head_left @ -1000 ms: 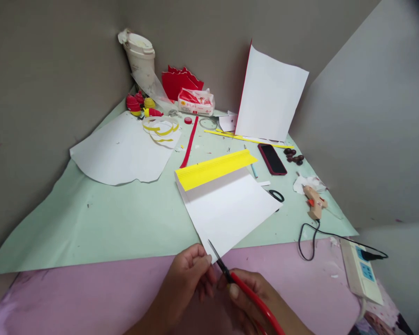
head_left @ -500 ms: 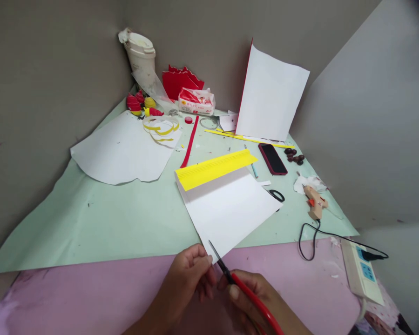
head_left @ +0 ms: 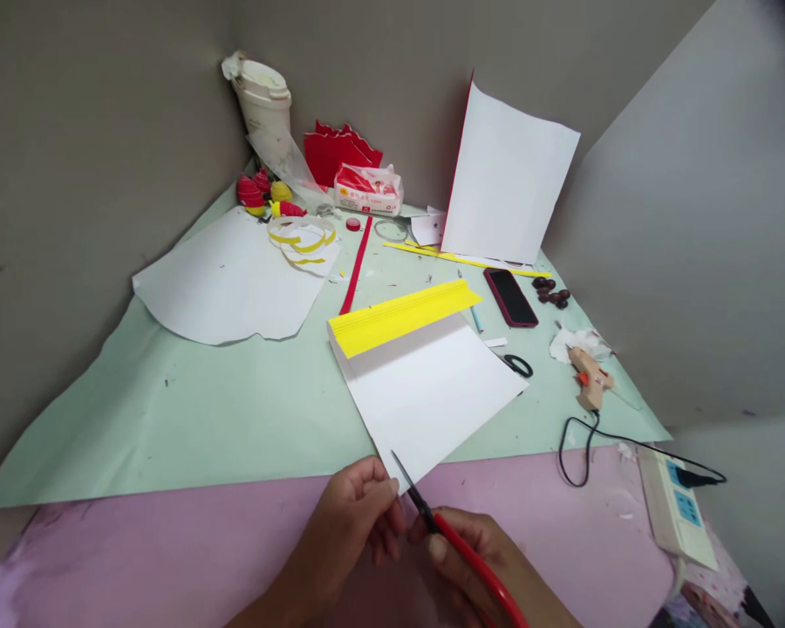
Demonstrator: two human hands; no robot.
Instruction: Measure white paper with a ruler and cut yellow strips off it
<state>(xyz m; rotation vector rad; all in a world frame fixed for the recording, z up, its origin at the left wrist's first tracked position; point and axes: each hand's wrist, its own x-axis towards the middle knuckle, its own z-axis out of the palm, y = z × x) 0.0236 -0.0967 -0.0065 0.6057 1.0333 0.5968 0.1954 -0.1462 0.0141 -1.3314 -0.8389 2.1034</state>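
Note:
A white sheet (head_left: 432,384) with a folded yellow edge (head_left: 406,318) lies on the pale green covering, its near corner reaching over the pink surface. My left hand (head_left: 359,515) pinches that near corner between thumb and fingers. In my right hand (head_left: 464,558) are red-handled scissors (head_left: 474,558), their dark blades pointing up and left over the sheet's corner beside my left thumb. The far ends of the scissor handles run out of the bottom of the picture.
A phone (head_left: 511,297), black scissor handle (head_left: 518,366) and glue gun (head_left: 589,377) with a cord to a power strip (head_left: 677,510) are on the right. Behind stand a white bucket (head_left: 265,105), tissue pack (head_left: 368,190) and upright white sheet (head_left: 510,174). A large white sheet (head_left: 228,279) lies left.

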